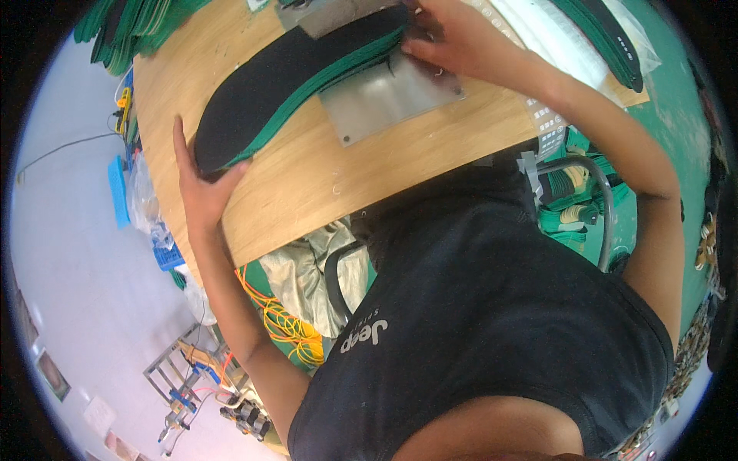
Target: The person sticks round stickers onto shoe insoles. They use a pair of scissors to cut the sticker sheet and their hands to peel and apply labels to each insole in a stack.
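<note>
A stack of black insoles [269, 81] with green edges lies across the wooden table, its layers showing along the near side. My left hand [204, 184] cups the rounded left end, thumb against the near edge and a finger stretched out along the far side. At the other end my right hand [442, 38] has its fingers bent round the tip of the stack, and some of them are blurred or hidden. Partly under the stack and below my right hand is a shiny metal plate [392, 100].
More green-edged insoles [127, 31] are piled at the far left, and another stack [603, 42] lies at the far right by clear plastic. A printed label strip [550, 127] hangs over the table's near edge [430, 181]. Orange cable [288, 326] is coiled below.
</note>
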The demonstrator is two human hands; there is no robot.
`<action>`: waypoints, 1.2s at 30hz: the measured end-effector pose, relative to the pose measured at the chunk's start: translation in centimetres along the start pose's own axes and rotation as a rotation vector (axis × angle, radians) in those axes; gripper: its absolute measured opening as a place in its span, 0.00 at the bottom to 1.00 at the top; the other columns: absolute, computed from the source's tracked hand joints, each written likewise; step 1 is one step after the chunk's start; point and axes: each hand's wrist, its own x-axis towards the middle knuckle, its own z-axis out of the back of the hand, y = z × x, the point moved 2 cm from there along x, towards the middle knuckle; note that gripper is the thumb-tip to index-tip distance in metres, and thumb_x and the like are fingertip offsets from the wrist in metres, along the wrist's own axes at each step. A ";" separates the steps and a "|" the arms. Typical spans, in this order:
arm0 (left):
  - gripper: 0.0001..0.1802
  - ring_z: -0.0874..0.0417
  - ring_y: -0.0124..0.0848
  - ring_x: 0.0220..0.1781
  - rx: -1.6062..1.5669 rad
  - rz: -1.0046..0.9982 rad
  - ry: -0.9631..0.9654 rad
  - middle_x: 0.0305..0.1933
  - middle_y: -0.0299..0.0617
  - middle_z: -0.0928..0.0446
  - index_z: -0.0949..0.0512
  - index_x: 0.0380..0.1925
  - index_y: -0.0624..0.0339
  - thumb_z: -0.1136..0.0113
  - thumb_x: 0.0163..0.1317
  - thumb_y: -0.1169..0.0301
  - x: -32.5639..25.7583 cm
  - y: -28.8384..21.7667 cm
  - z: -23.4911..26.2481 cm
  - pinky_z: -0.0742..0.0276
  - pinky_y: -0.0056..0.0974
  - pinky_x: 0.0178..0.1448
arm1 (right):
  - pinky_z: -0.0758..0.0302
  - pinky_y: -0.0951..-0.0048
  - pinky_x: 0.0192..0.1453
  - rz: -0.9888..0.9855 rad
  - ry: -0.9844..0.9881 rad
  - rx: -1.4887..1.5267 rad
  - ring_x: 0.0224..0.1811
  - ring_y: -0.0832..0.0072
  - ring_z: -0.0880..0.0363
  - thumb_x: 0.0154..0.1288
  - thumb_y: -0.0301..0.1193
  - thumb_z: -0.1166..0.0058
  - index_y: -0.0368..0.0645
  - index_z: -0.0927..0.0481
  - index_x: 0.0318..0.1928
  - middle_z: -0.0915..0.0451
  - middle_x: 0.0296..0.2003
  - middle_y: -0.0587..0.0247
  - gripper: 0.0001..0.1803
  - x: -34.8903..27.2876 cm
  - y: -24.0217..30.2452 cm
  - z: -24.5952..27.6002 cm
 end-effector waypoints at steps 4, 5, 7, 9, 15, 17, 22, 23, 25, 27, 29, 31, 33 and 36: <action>0.44 0.30 0.44 0.66 -0.002 -0.177 -0.166 0.64 0.58 0.31 0.47 0.71 0.61 0.36 0.57 0.69 -2.0 0.0 1.7 0.35 0.47 0.68 | 0.25 0.69 0.40 0.359 -0.261 -0.211 0.39 0.70 0.23 0.59 0.23 0.42 0.37 0.35 0.60 0.26 0.40 0.56 0.28 -2.9 -1.2 1.0; 0.40 0.32 0.45 0.67 0.068 -0.202 -0.254 0.64 0.58 0.32 0.46 0.70 0.63 0.40 0.60 0.68 -3.0 -0.2 2.9 0.37 0.49 0.69 | 0.25 0.68 0.43 0.577 -0.359 -0.334 0.43 0.69 0.23 0.58 0.24 0.41 0.37 0.35 0.60 0.26 0.42 0.56 0.28 -3.8 -1.3 1.6; 0.31 0.30 0.46 0.66 0.160 -0.271 -0.430 0.63 0.59 0.30 0.40 0.65 0.70 0.47 0.66 0.66 -4.1 -1.4 3.3 0.35 0.51 0.68 | 0.28 0.67 0.50 0.247 -0.447 -0.388 0.48 0.66 0.27 0.55 0.29 0.36 0.36 0.34 0.58 0.27 0.46 0.55 0.31 -5.3 0.1 3.6; 0.24 0.25 0.44 0.61 0.140 -0.333 -0.493 0.58 0.58 0.26 0.34 0.59 0.72 0.49 0.66 0.70 -4.8 -2.7 2.4 0.30 0.48 0.64 | 0.29 0.67 0.52 0.269 -0.559 -0.710 0.49 0.65 0.27 0.53 0.33 0.34 0.37 0.34 0.59 0.28 0.48 0.55 0.34 -5.5 -0.8 5.4; 0.12 0.21 0.33 0.48 0.070 -0.331 -0.048 0.48 0.47 0.21 0.21 0.45 0.65 0.45 0.61 0.81 -1.0 -8.1 -9.2 0.25 0.34 0.53 | 0.27 0.74 0.37 0.102 -0.333 -0.463 0.32 0.73 0.26 0.63 0.33 0.38 0.39 0.21 0.44 0.22 0.32 0.59 0.13 -2.1 -5.9 5.5; 0.11 0.22 0.30 0.49 0.020 -0.389 0.090 0.47 0.43 0.21 0.21 0.45 0.65 0.43 0.62 0.79 -0.2 -10.1 -12.0 0.26 0.32 0.53 | 0.33 0.77 0.31 0.109 -0.367 -0.320 0.23 0.81 0.33 0.66 0.35 0.42 0.37 0.22 0.33 0.27 0.20 0.67 0.12 -3.0 -3.9 4.5; 0.11 0.19 0.30 0.43 -0.505 -0.005 0.281 0.44 0.44 0.20 0.21 0.44 0.67 0.45 0.68 0.71 1.0 -11.9 -17.8 0.24 0.34 0.45 | 0.31 0.77 0.32 0.114 -0.397 0.083 0.26 0.82 0.29 0.66 0.33 0.42 0.37 0.23 0.33 0.25 0.24 0.67 0.11 -8.7 0.1 3.0; 0.11 0.19 0.30 0.43 -0.641 0.123 0.318 0.43 0.44 0.19 0.21 0.43 0.69 0.46 0.69 0.70 1.0 -11.8 -18.8 0.23 0.34 0.44 | 0.29 0.75 0.34 0.131 -0.321 0.037 0.28 0.80 0.27 0.65 0.32 0.41 0.38 0.23 0.33 0.25 0.25 0.66 0.09 -10.4 0.8 2.3; 0.13 0.17 0.30 0.41 -0.770 0.264 0.370 0.41 0.45 0.19 0.22 0.42 0.70 0.46 0.69 0.69 0.7 -12.1 -20.7 0.22 0.33 0.43 | 0.27 0.68 0.35 0.370 -0.171 0.129 0.27 0.67 0.25 0.63 0.30 0.42 0.38 0.24 0.31 0.21 0.28 0.56 0.09 -12.6 1.6 0.4; 0.12 0.16 0.31 0.39 -0.777 0.274 0.384 0.39 0.45 0.18 0.22 0.42 0.71 0.45 0.69 0.70 -0.3 -12.6 -21.8 0.21 0.33 0.42 | 0.28 0.59 0.35 0.492 -0.007 -0.008 0.31 0.53 0.26 0.62 0.30 0.42 0.39 0.27 0.31 0.25 0.28 0.54 0.09 -14.3 1.2 -0.8; 0.11 0.15 0.33 0.36 -0.779 0.307 0.347 0.34 0.46 0.18 0.22 0.42 0.71 0.44 0.67 0.71 -0.8 -12.5 -21.9 0.20 0.33 0.41 | 0.27 0.61 0.35 0.524 0.109 -0.121 0.32 0.56 0.25 0.61 0.31 0.40 0.41 0.25 0.34 0.26 0.27 0.55 0.08 -15.8 1.1 0.7; 0.11 0.16 0.32 0.35 -0.796 0.307 0.354 0.31 0.45 0.19 0.22 0.42 0.71 0.43 0.67 0.72 -1.0 -11.7 -21.3 0.20 0.34 0.40 | 0.25 0.65 0.36 0.527 -0.236 -0.313 0.33 0.62 0.22 0.62 0.34 0.40 0.43 0.22 0.37 0.24 0.29 0.57 0.09 -16.4 0.1 4.6; 0.10 0.18 0.31 0.29 -0.789 0.268 0.377 0.29 0.44 0.20 0.22 0.42 0.71 0.42 0.65 0.74 -1.0 -11.5 -20.9 0.21 0.34 0.36 | 0.25 0.68 0.38 0.350 -0.488 -0.416 0.38 0.67 0.21 0.59 0.31 0.37 0.41 0.21 0.45 0.20 0.39 0.59 0.14 -16.5 -1.3 10.3; 0.10 0.21 0.30 0.25 -0.771 0.214 0.479 0.27 0.43 0.21 0.21 0.42 0.71 0.40 0.64 0.75 -0.8 -10.8 -20.9 0.23 0.33 0.32 | 0.27 0.69 0.34 -0.036 -0.923 -0.416 0.28 0.71 0.22 0.65 0.34 0.48 0.36 0.18 0.33 0.20 0.24 0.57 0.13 -14.5 -4.5 19.6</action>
